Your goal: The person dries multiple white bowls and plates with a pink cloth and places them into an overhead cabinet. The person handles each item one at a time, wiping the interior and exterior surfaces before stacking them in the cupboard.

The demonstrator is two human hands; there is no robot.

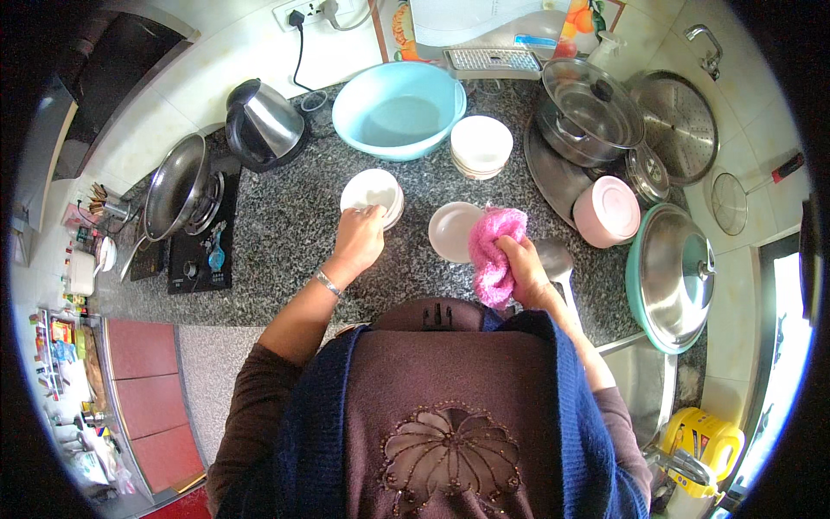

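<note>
My left hand (360, 241) grips the near rim of a white bowl (371, 186), which appears to sit in a small stack on the granite counter. Bunched in my right hand (524, 267) is a pink cloth (495, 253). The cloth overlaps the right edge of a small white dish (454, 230) lying on the counter. Behind the dish stands another stack of white bowls (481, 144). A light blue plastic basin (400, 117) rests farther back. Just right of my right hand lies a metal ladle (555, 259), its handle partly hidden by my wrist.
An electric kettle (272, 123) and a wok (178, 188) on a gas burner stand left. On the right are a lidded pot (587, 123), a pink canister (606, 211) and a green basin with a steel lid (677, 272). The sink (639, 376) lies near right, beside a yellow jug (703, 441).
</note>
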